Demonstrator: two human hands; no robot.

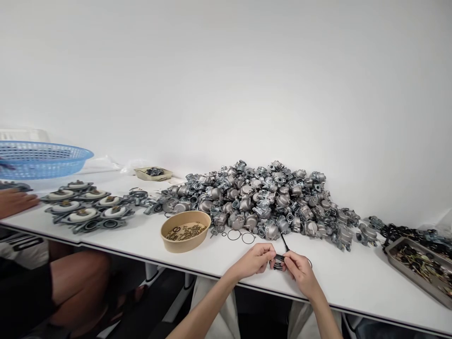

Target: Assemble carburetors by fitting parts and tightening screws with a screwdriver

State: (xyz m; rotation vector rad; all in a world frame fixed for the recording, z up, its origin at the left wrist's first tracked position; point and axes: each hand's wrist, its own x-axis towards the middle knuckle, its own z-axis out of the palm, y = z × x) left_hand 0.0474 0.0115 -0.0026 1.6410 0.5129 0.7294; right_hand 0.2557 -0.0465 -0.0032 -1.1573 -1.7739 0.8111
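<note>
Near the table's front edge, my left hand [257, 260] and my right hand [299, 270] meet around a small black ribbed part [278, 262]. Fingers of both hands are closed on it from either side. A thin black stem [284, 242] rises beside my right fingertips, and a black loop shows behind that hand. Just beyond my hands lie thin black rings [248, 238] on the white table. Behind them rises a large heap of grey metal carburetor-like parts [247, 202]. To the left stands a tan oval bowl [185, 246] holding small brass pieces.
At the right is a metal tray [416, 278] of mixed small parts, with black parts behind it. Grey parts with white rings [83, 214] stand at left. Farther back are a blue basket [45, 162] and a shallow container [153, 175]. Another person's hand [17, 202] rests at far left.
</note>
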